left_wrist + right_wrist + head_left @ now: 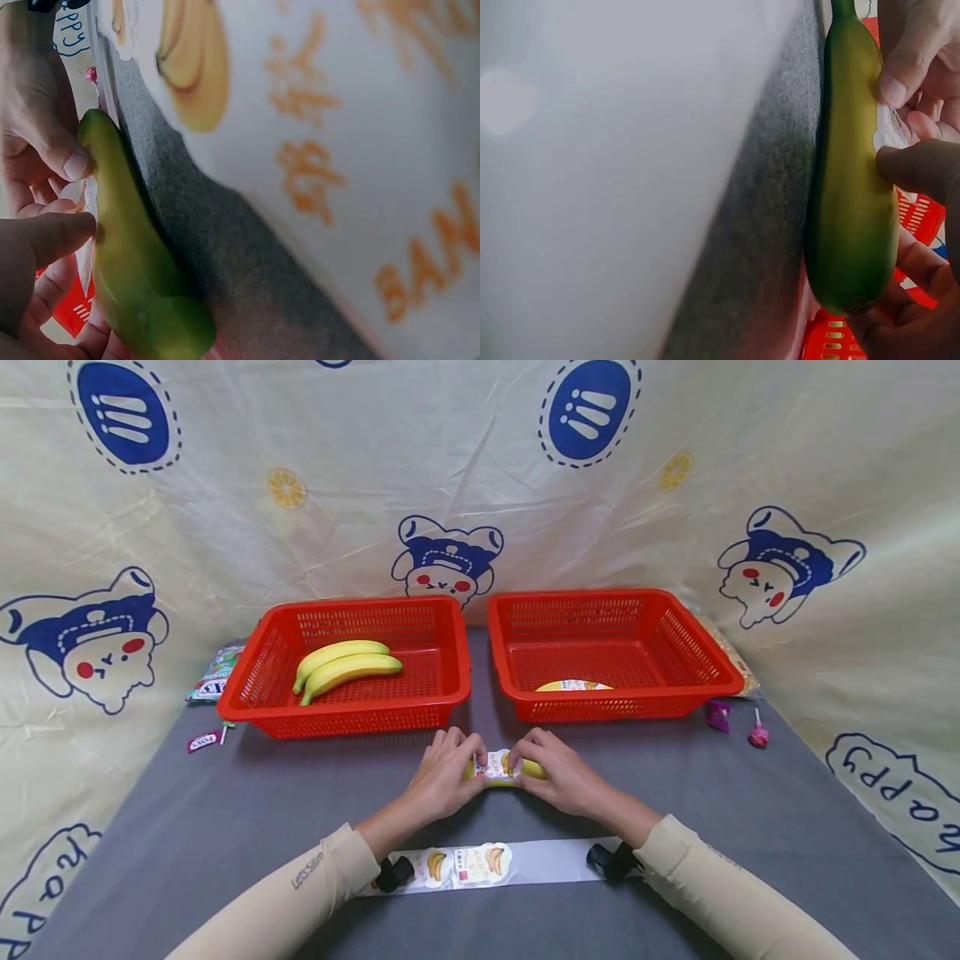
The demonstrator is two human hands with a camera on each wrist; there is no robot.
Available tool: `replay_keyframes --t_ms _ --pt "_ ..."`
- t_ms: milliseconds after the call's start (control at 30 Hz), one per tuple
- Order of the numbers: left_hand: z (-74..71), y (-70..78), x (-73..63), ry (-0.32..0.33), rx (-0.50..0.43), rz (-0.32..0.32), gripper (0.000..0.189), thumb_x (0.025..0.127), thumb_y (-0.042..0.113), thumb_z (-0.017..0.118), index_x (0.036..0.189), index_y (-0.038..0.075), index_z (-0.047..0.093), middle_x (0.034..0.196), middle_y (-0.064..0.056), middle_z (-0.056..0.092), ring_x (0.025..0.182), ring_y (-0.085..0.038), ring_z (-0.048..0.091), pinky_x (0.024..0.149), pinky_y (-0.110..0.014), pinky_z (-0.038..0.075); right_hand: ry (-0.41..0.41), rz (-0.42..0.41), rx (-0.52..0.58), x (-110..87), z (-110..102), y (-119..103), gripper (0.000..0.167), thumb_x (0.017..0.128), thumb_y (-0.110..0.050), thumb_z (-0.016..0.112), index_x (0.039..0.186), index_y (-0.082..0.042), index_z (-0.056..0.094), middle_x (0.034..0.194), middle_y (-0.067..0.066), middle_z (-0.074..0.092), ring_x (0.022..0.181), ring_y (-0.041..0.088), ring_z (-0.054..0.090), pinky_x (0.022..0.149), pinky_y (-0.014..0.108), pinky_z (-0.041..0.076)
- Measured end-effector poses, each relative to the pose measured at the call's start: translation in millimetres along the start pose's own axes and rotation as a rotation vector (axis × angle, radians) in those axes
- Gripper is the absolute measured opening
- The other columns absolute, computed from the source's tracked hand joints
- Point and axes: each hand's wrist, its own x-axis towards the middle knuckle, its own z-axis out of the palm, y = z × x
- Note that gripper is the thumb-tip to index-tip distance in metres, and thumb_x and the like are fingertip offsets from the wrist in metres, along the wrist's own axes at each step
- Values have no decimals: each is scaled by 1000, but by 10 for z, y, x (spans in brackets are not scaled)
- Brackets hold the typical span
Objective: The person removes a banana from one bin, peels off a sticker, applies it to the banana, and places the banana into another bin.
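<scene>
Mid-table in the head view, a yellow banana (533,769) lies crosswise between the two hands, a white label (496,764) with banana pictures on its side. My left hand (447,775) grips one end, its thumb and curled fingers at the label's edge. The other end is held by my right hand (558,773), fingers bent over the top. Seen from the left wrist, the banana (142,247) looks greenish at its ends, with the thumbs close together by the label. The right wrist view shows the banana (849,180) with fingertips behind it; much of the label is hidden there.
A strip of banana labels (551,862) lies nearer me, under the wrists. Behind stand two red baskets: the left basket (352,724) holds two bananas (348,669), the right basket (622,707) a labelled banana (553,686). Wrapped sweets (717,716) and a lollipop (758,732) lie right.
</scene>
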Motion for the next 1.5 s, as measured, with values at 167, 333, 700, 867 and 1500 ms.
replay_keyframes --t_ms 167,333,700,867,1500 --pt "-9 14 4 -5 26 27 15 79 21 72 83 20 58 92 -5 51 88 -20 43 72 -33 35 9 -23 -15 7 15 -2 15 79 -13 73 88 -24 66 94 -4 54 92 11 50 78 31 44" --pt "-16 13 6 -20 23 10 15 78 22 75 81 21 60 92 -4 50 87 -20 41 73 -32 34 37 51 18 -24 1 21 17 77 -18 76 89 -24 66 94 -5 56 89 12 54 78 32 46" --pt "-11 4 -11 -17 5 -18 16 77 21 76 81 21 60 90 -3 48 88 -19 42 72 -30 34 -7 125 15 -88 -74 43 20 77 -21 76 97 -25 71 97 -5 63 88 11 55 76 30 45" --pt "-10 11 -15 -29 19 -6 14 78 20 75 87 24 64 93 -4 50 90 -21 43 75 -33 36 -85 70 -20 -75 -70 26 34 80 -21 74 112 -31 70 104 -2 57 94 12 50 74 26 45" --pt "-28 -8 -55 61 26 34 13 80 20 74 93 19 73 93 -4 51 87 -18 48 74 -33 40 -58 8 -113 -53 -87 -14 36 81 -15 72 114 -28 69 99 -2 56 88 10 48 70 22 43"
